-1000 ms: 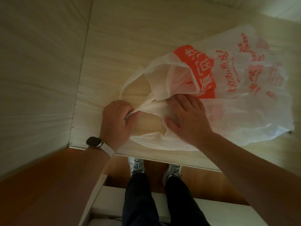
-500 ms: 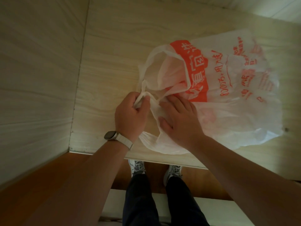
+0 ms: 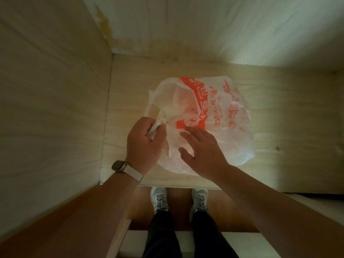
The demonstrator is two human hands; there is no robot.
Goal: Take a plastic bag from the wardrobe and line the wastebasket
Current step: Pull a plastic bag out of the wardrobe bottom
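Surroundings: a pale wood-grain shelf (image 3: 186,67) is lying inside the wardrobe, with a side wall (image 3: 52,94) rising at the left and a stained back panel (image 3: 167,34) behind; nothing is standing between the hands and the bag.
Below the shelf: two grey laced shoes (image 3: 160,199) and dark trouser legs are showing on a reddish-brown floor.
Plastic bag (image 3: 229,131): it is lying crumpled on the shelf near its front edge, thin, translucent white, wrinkled, carrying orange-red printed characters and a solid orange band.
Left hand (image 3: 144,144): it is curling closed, pinching a twisted bunch of the bag's handle between thumb and fingers.
Right hand (image 3: 202,151): it is spreading open, fingers splayed, palm down on the bag's near side, gripping nothing.
Wrist: a watch (image 3: 119,166) with a dark rounded face and a pale strap is sitting on the left wrist.
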